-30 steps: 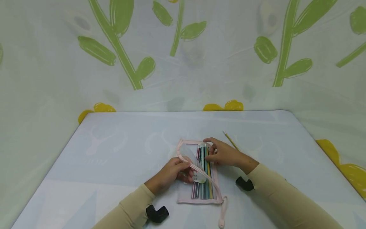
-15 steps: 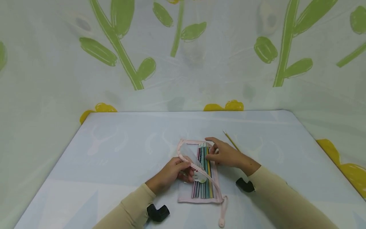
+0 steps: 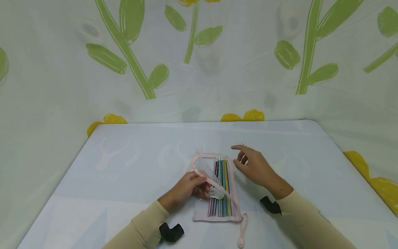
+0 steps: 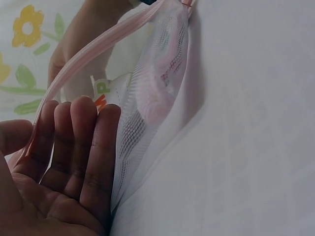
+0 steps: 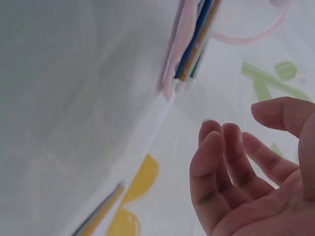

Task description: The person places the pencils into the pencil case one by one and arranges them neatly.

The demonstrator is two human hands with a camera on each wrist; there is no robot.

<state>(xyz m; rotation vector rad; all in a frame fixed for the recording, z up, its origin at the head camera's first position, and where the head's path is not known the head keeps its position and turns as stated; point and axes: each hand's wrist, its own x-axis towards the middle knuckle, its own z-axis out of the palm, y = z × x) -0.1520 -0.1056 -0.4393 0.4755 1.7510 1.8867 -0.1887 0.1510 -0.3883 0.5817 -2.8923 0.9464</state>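
Observation:
A mesh pencil case with pink trim [image 3: 217, 218] lies flat in the head view, its zipper side lifted open. Several striped pencils [image 3: 223, 207] lie lengthwise inside, beside a white label [image 3: 216, 192]. My left hand [image 3: 188, 188] pinches the pink zipper edge [image 4: 83, 56] between thumb and fingers, holding it up. My right hand [image 3: 255, 167] hovers just right of the case with nothing in it, fingers loosely bent and apart. A single yellow pencil [image 5: 101, 211] lies beyond that hand; in the head view the hand covers all but its tip.
A pink zipper pull strap [image 3: 243, 231] trails from the case's near right corner. Black wrist mounts [image 3: 171, 232] sit under both sleeves. The pale table [image 3: 140, 152] reaches back to a curtain [image 3: 236, 79] printed with green leaves.
My right hand has left the pencils in the case and moved right and slightly away, now covering most of the loose pencil. The left hand keeps its hold on the zipper edge.

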